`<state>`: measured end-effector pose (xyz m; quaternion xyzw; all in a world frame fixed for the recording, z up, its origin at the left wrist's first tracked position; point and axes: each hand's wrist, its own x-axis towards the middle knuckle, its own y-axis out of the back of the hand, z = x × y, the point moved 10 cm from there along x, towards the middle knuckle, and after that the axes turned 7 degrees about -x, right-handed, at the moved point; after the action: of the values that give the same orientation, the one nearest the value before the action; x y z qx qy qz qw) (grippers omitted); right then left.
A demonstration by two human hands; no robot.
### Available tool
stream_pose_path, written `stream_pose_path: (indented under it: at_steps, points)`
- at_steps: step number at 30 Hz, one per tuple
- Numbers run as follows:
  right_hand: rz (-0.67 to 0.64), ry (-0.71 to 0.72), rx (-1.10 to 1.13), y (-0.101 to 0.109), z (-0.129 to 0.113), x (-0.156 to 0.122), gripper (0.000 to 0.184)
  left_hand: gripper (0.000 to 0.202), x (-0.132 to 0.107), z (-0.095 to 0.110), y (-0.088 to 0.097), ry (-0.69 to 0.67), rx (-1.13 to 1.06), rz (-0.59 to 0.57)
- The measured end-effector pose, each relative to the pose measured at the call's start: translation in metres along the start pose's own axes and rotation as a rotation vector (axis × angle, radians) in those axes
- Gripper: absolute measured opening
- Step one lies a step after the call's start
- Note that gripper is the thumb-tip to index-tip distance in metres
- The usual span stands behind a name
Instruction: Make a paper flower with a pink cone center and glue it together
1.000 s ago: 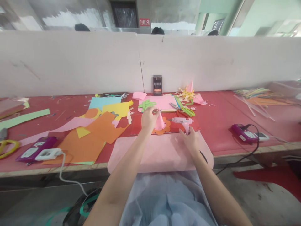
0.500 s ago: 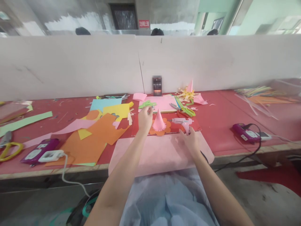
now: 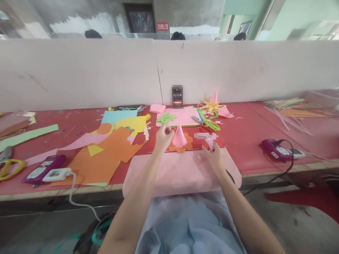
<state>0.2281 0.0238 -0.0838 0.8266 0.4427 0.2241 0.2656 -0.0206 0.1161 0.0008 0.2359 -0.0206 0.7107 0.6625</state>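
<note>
In the middle stands a pink paper cone (image 3: 179,137) on an orange flower-shaped paper base (image 3: 188,144). My left hand (image 3: 163,138) is just left of the cone, its fingertips pinched together; whatever is between them is too small to make out. My right hand (image 3: 215,156) grips the handle of a pink glue gun (image 3: 206,136), whose nozzle points left toward the flower base. A small pile of green paper strips (image 3: 166,118) lies beyond my left hand on pink paper sheets (image 3: 185,115). Scissors with green handles (image 3: 210,124) rest behind the glue gun.
Orange paper (image 3: 103,155), yellow paper (image 3: 131,125) and a purple device (image 3: 43,170) lie to the left. Another purple device (image 3: 277,149) with a cable is at right. A pink cone with yellow fringe (image 3: 212,102) and a phone (image 3: 177,96) stand at the back, by a white partition (image 3: 106,74).
My left hand has moved from the green paper strips back toward me, beside the pink cone. The right hand stays on the glue gun.
</note>
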Motion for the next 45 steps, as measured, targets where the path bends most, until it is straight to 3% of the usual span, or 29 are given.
stream_pose_path:
  at_steps: [4, 7, 13, 15, 19, 23, 29, 37, 42, 45]
  points:
    - [0.004, 0.004, -0.011, -0.001, 0.001, 0.001, 0.042, 0.006, -0.002, 0.001, -0.015, -0.004, -0.092, -0.102]
    - [0.007, 0.016, 0.005, -0.003, 0.002, 0.002, 0.04, 0.008, -0.002, 0.005, -0.016, -0.027, -0.133, -0.117]
    - [-0.004, 0.008, -0.008, -0.002, 0.0, 0.0, 0.037, 0.019, -0.004, 0.019, 0.011, -0.133, -0.008, 0.1]
    - [-0.009, -0.009, -0.014, -0.001, -0.001, 0.0, 0.037, 0.021, -0.004, 0.028, 0.012, -0.192, 0.071, 0.138]
    - [-0.02, -0.012, -0.017, 0.001, -0.003, -0.001, 0.033, 0.015, 0.003, 0.041, -0.009, -0.267, 0.136, 0.052]
    - [-0.013, -0.013, 0.008, 0.002, -0.005, -0.001, 0.032, 0.009, 0.012, 0.043, -0.027, -0.258, 0.155, -0.03]
    - [-0.024, -0.001, 0.044, 0.002, -0.009, -0.002, 0.029, 0.011, 0.017, 0.053, -0.011, -0.264, 0.115, 0.049]
    - [0.005, -0.031, 0.064, 0.006, -0.005, -0.003, 0.033, 0.018, 0.024, 0.066, 0.0, -0.298, 0.022, 0.071]
    - [0.037, -0.005, 0.075, 0.007, -0.004, -0.002, 0.033, 0.012, 0.023, 0.069, -0.004, -0.339, 0.059, 0.04]
    - [0.038, -0.01, 0.056, 0.007, -0.003, -0.001, 0.033, 0.01, 0.022, 0.057, -0.011, -0.314, 0.068, 0.007]
